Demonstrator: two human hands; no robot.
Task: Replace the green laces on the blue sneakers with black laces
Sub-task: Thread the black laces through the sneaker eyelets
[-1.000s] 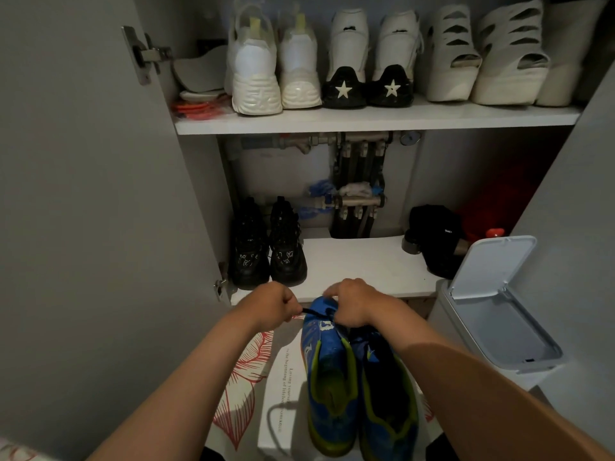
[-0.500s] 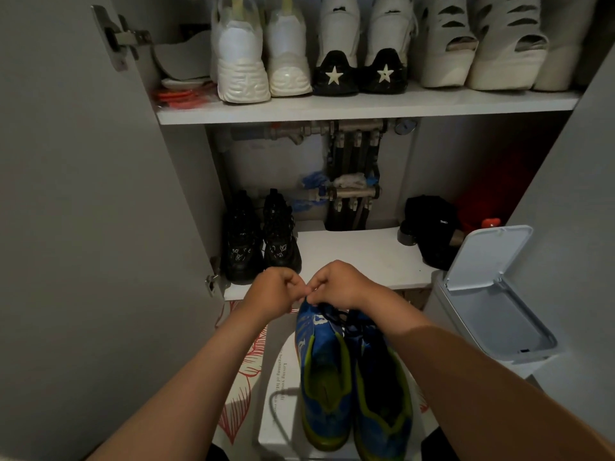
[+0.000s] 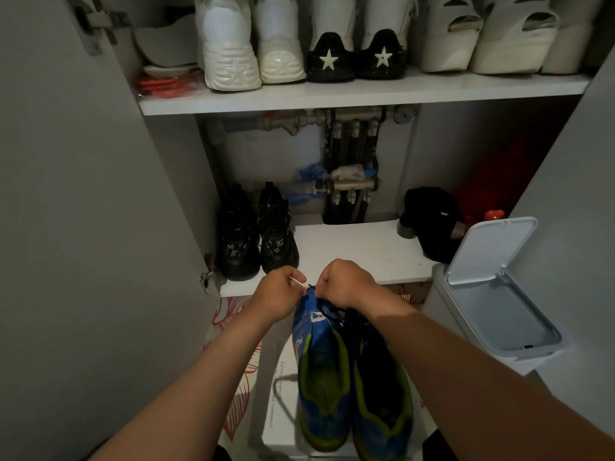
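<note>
Two blue sneakers with green collars stand side by side on a white box, toes pointing away from me: the left sneaker (image 3: 321, 374) and the right sneaker (image 3: 382, 390). A black lace (image 3: 327, 306) runs across the front of the left sneaker. My left hand (image 3: 281, 291) and my right hand (image 3: 346, 282) are both fisted over the left sneaker's toe end, each pinching the black lace. The lace ends inside the fists are hidden. No green lace shows.
An open shoe cupboard is straight ahead. Black sneakers (image 3: 256, 234) stand on its lower shelf (image 3: 352, 251), a black cap (image 3: 432, 224) to the right. White shoes (image 3: 253, 44) fill the upper shelf. A white bin with raised lid (image 3: 492, 284) stands at the right. The cupboard door (image 3: 83, 227) is at the left.
My hands, apart a second ago with the lace stretched between them, came together and have now parted a little again over the left sneaker's toe end. The view has tilted down slightly.
</note>
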